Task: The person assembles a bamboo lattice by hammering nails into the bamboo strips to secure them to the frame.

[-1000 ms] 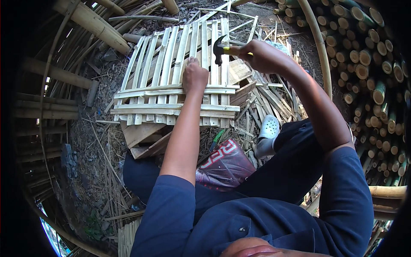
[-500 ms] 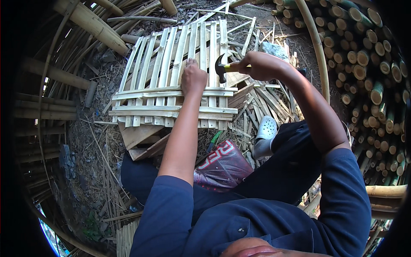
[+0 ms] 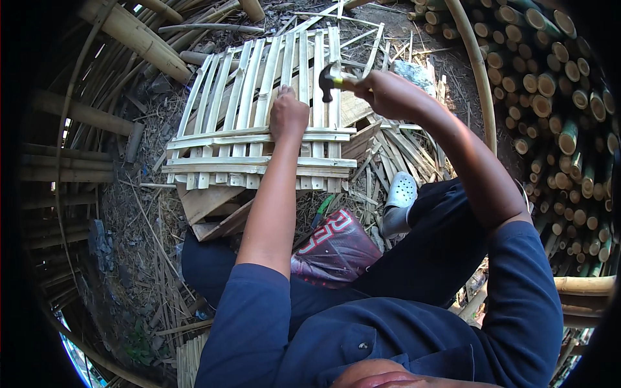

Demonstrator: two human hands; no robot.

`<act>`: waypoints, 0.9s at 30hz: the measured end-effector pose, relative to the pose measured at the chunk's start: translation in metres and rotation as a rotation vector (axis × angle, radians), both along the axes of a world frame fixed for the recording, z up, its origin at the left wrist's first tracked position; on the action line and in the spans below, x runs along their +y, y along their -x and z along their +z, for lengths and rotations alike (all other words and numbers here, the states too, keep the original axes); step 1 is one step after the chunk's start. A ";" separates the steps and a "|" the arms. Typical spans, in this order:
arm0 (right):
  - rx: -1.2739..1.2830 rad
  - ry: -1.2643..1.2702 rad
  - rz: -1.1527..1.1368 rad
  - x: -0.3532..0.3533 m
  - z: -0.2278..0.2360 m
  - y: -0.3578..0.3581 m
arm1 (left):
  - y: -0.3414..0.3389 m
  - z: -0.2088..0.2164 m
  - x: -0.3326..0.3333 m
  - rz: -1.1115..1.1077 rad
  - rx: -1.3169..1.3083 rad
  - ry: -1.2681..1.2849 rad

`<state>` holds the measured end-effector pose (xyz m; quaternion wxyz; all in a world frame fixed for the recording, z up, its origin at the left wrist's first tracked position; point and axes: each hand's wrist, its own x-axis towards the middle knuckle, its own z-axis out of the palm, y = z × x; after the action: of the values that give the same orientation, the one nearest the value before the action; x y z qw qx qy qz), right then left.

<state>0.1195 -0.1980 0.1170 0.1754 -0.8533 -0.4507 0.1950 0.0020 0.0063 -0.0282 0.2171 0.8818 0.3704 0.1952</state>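
Note:
A panel of pale bamboo slats, several long strips crossed by a few others, lies before me on wooden boards. My left hand is closed, its fingertips down against one of the long slats. Whatever it pinches, if anything, is hidden. To its right, my right hand grips the handle of a claw hammer. The hammer's dark head is near the panel's right side, a little right of my left hand; I cannot tell how high above the slats it is.
Cut bamboo poles are stacked at the right behind an upright pole. Loose bamboo strips litter the ground beside my shoe. A dark red printed cloth or bag lies between my legs. Bamboo rails line the left.
My right hand has swung the hammer, its head moving farther away and slightly left. My left hand stays closed in nearly the same place on the slats.

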 end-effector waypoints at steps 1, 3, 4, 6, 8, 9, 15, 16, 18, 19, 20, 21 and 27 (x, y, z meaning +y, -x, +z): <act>-0.020 0.224 0.223 -0.004 -0.002 -0.007 | -0.001 0.001 -0.004 -0.002 0.023 0.001; -0.008 0.116 0.149 -0.007 0.006 -0.010 | 0.000 0.013 -0.017 0.000 0.099 0.066; -0.005 0.038 0.123 -0.005 0.010 -0.019 | -0.002 0.013 -0.015 -0.001 0.087 0.073; -0.018 -0.030 -0.083 0.002 0.033 -0.006 | -0.002 0.010 -0.008 0.014 0.055 0.081; 0.003 -0.275 -0.060 0.009 0.002 -0.009 | -0.001 0.007 -0.005 0.016 0.034 0.067; -0.026 -0.006 0.104 0.004 -0.002 -0.011 | -0.001 0.006 -0.006 0.008 0.017 0.061; 0.035 -0.103 -0.123 0.006 0.017 -0.012 | -0.002 0.006 -0.007 0.012 -0.012 0.070; 0.039 -0.059 -0.083 0.003 0.011 -0.008 | -0.001 0.005 -0.007 0.003 -0.008 0.054; 0.049 0.037 0.001 0.000 0.007 -0.001 | -0.002 0.004 -0.003 -0.013 0.002 0.028; 0.009 0.244 0.242 -0.003 -0.003 -0.005 | -0.002 0.002 -0.005 -0.012 0.005 0.016; -0.017 0.177 0.227 -0.007 -0.007 -0.003 | -0.002 0.001 -0.010 -0.017 0.011 0.002; -0.003 0.098 0.201 -0.005 -0.006 -0.014 | -0.002 0.001 -0.012 -0.022 0.016 -0.013; -0.036 -0.169 0.029 0.000 0.004 0.005 | -0.002 0.002 -0.002 -0.008 0.008 0.037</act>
<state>0.1148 -0.1978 0.1212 0.2359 -0.8320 -0.4812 0.1434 0.0040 0.0044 -0.0262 0.2330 0.8799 0.3710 0.1840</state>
